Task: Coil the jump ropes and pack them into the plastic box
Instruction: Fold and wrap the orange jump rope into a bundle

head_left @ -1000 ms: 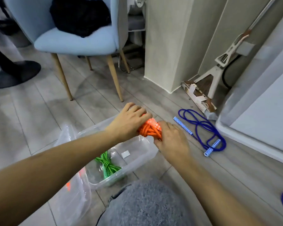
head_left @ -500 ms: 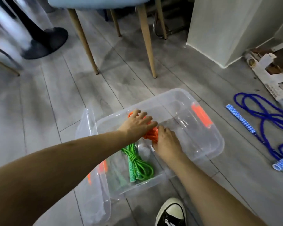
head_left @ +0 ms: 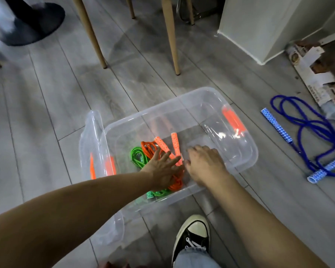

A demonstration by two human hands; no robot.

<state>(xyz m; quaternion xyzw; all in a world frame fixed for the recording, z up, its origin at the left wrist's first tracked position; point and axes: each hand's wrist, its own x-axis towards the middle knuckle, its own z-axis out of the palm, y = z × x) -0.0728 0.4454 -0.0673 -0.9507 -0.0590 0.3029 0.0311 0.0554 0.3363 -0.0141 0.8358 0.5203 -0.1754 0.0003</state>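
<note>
Step in hand looks like setting the coiled orange rope [head_left: 162,151] down in the clear plastic box [head_left: 238,163], beside the green rope [head_left: 138,158] already inside. The left hand [head_left: 162,171] lies flat on the orange coil w/ fingers straight, pressing rather than gripping; the right hand [head_left: 203,165] hovers just beside it over the box, fingers loosely spread, holding nothing. Next move prob. calls for lifting both hands out & reaching right for the blue rope [head_left: 306,132], which lies uncoiled on the floor [head_left: 46,113] near the box.
</note>
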